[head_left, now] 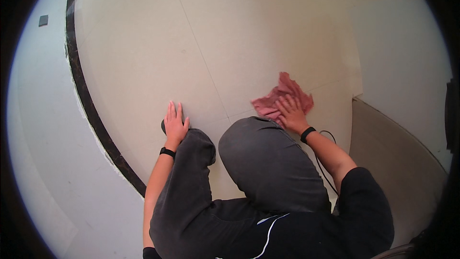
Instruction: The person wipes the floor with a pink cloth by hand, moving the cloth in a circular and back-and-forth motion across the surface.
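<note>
A crumpled reddish-pink cloth [268, 104] lies on the pale tiled floor [239, 43], ahead of my right knee. Pressed on its right part is my right hand [291, 113], palm down with the fingers stretched out over the fabric; the underside of this hand is hidden. My left hand [176, 121] is beside my left knee, holding nothing, its fingers straight and pointing away from me. A dark rounded thing, perhaps my shoe tip [163, 126], shows partly behind that hand. Each wrist wears a black band.
A dark skirting strip [88, 100] runs along the white wall [52, 115] at the left. To the right stand a white panel [402, 43] and a grey-brown one [383, 139]. A thin black cable [322, 170] passes beneath my right forearm.
</note>
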A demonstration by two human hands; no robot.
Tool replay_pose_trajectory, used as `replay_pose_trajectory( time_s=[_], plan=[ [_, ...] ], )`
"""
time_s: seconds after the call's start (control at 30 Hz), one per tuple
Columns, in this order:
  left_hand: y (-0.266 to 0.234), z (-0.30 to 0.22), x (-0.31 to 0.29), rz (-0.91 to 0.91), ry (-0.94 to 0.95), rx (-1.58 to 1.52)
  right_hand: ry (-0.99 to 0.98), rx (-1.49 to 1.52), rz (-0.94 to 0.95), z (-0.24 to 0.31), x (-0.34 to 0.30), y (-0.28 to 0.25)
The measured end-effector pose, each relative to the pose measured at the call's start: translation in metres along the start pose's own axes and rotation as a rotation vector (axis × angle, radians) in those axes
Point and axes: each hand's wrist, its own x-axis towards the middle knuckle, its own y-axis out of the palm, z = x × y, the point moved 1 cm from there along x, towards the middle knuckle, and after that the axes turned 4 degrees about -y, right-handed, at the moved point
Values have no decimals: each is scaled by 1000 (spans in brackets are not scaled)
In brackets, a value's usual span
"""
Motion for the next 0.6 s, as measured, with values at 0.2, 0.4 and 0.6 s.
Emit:
replay_pose_trajectory(
  time_s=[0.2,0.4,0.6],
  plan=[
    [2,2,-2,-22,11,-21,520,-117,-71,-65,-25,-7],
    [0,0,-3,-18,9,-18,819,-175,-243,-129,26,-25],
    [-1,-4,-1,-29,20,1,914,-226,-291,-141,83,-31]
  ],
)
